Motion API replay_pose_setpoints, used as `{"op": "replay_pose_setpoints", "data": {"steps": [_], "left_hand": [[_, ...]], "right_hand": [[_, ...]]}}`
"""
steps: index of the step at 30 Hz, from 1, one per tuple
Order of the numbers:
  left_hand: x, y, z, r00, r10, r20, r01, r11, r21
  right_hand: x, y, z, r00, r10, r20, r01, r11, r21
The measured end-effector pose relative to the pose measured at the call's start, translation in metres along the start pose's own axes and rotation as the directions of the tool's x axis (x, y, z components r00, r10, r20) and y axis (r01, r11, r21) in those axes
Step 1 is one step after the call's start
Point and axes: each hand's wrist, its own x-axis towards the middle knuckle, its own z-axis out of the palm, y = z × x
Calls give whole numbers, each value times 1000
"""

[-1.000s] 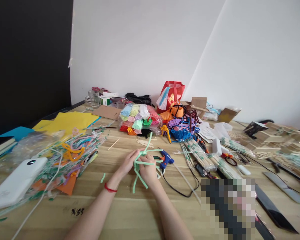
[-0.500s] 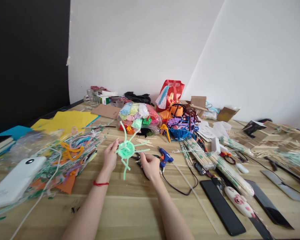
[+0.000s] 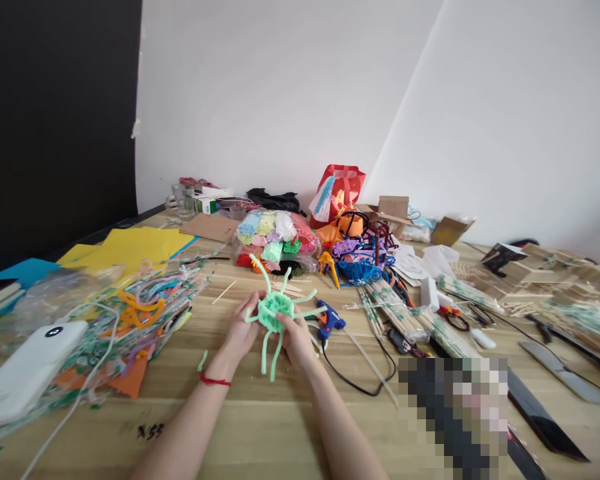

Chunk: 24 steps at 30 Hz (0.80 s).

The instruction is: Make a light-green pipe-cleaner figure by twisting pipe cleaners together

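Between my hands is a light green woven pipe-cleaner piece (image 3: pixel 276 308), round like a shallow cup, with several loose ends sticking out all around it. My left hand (image 3: pixel 245 325) grips its left edge, fingers behind it. On the opposite side, my right hand (image 3: pixel 299 339) has its thumb pressed on the near right part of the rim. A blue hot glue gun (image 3: pixel 331 321) lies just right of my right hand. A short green pipe-cleaner offcut (image 3: pixel 203 361) rests on the table left of my left wrist.
Pipe cleaners in plastic (image 3: pixel 155 313) and a white power bank (image 3: pixel 30 373) lie on the left. A bag of coloured bundles (image 3: pixel 276 243) sits behind my hands. Wrapped wooden sticks (image 3: pixel 400 313) and a dark slab (image 3: pixel 547 410) are on the right. Pixelation hides one patch there.
The green piece has moved right and tilted, showing its hollow side. My right hand, earlier at a dark-handled tool, now holds the piece too. A green offcut now shows on the table.
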Motion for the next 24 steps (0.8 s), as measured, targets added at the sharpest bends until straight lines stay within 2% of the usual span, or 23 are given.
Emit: {"op": "replay_pose_setpoints", "data": {"steps": [4,9,12,16,20,24], "left_hand": [[-3,4,1,999,46,-17,-43,991,124],[-1,9,-1,998,56,-34,-45,962,268],[2,10,-4,991,130,-36,-112,941,320],[5,10,-7,968,247,-38,-209,882,422],[3,11,-6,953,302,13,-265,816,514],[3,14,-8,932,363,0,-314,804,504]], "right_hand": [[1,0,0,999,-10,-48,14,998,68],[3,1,-3,997,-24,-72,27,999,45],[4,0,-6,999,-1,-52,2,1000,19],[7,2,-10,993,59,-101,-61,998,-16],[9,5,-12,994,60,-93,-54,997,60],[12,8,-14,990,69,-122,-60,995,80]]}}
